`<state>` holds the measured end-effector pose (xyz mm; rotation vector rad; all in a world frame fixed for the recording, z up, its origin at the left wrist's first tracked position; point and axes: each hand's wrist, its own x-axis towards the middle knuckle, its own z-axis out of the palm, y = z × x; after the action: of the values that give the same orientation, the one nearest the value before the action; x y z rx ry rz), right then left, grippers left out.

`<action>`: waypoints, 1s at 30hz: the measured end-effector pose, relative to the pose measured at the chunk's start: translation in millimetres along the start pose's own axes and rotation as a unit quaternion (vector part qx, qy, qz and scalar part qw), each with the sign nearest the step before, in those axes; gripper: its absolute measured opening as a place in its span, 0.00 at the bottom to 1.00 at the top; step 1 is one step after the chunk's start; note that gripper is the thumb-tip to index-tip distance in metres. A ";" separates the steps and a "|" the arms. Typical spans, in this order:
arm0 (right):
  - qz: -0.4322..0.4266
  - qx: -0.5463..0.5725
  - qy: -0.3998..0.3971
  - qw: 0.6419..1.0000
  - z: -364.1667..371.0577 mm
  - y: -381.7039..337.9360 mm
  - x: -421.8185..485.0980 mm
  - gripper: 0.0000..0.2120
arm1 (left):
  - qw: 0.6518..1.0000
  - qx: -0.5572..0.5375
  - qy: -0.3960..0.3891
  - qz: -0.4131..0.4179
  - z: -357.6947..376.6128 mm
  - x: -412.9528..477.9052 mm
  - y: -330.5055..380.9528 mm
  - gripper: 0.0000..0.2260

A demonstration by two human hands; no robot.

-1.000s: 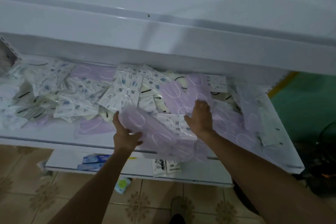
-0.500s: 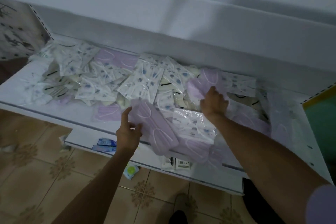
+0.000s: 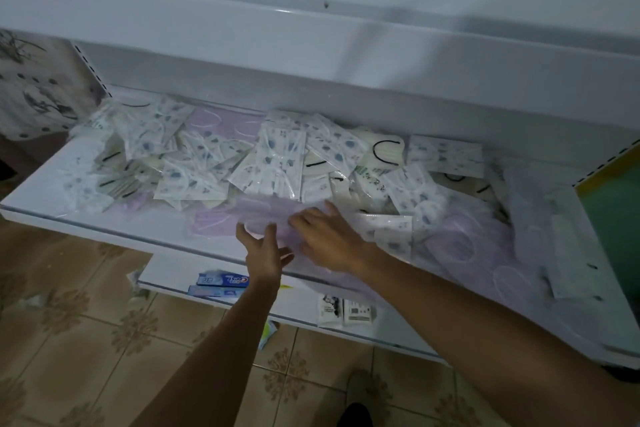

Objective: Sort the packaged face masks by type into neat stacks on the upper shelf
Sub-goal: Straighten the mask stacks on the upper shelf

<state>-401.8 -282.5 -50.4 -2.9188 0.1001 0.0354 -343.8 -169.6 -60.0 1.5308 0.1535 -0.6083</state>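
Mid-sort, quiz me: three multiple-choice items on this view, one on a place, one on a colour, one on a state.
1. The blue toothpaste boxes lie: A) on the floor B) among the masks C) on the lower shelf.
2. The packets under the right hand are: A) lilac B) green C) red.
3. The right hand is: A) a fist B) flat, fingers spread C) out of view.
Answers: C, they sit below the mask shelf; A, pale purple shows through the wrap; B, its straight fingers rest on the packets.
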 end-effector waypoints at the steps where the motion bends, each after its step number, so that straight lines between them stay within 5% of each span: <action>1: 0.003 -0.002 -0.010 1.000 2.4 -0.6 -5.2 0.21 | 1.000 -0.014 -0.002 -0.016 0.3 -0.3 0.2 0.24; 9: 0.063 0.006 -0.127 0.990 12.3 15.9 -38.8 0.36 | 0.993 -0.023 -0.088 -0.076 11.8 -6.6 -8.5 0.12; 13: 0.069 0.098 -0.020 0.993 5.7 26.4 -55.2 0.32 | 0.991 0.134 -0.010 -0.019 23.3 3.9 -15.8 0.26; 16: 0.214 0.013 0.089 0.973 -5.2 52.7 -80.8 0.28 | 0.983 0.179 0.022 0.011 30.3 6.8 -11.0 0.32; 20: 0.419 -0.078 -0.041 0.904 -1.4 94.4 -145.3 0.44 | 0.998 0.055 0.037 -0.004 36.6 2.8 -4.0 0.38; 24: 0.499 -0.065 -0.074 0.861 7.1 110.1 -181.2 0.50 | 0.999 -0.030 -0.004 -0.039 39.1 3.6 -7.4 0.33; 30: 0.521 -0.045 -0.043 0.851 -1.3 131.0 -174.7 0.41 | 0.990 0.074 -0.105 -0.050 39.4 -0.2 -19.1 0.20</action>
<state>-585.2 -398.9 -72.2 -2.5433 1.6552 0.3426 -363.6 -205.9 -74.3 1.5966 0.0244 -0.8728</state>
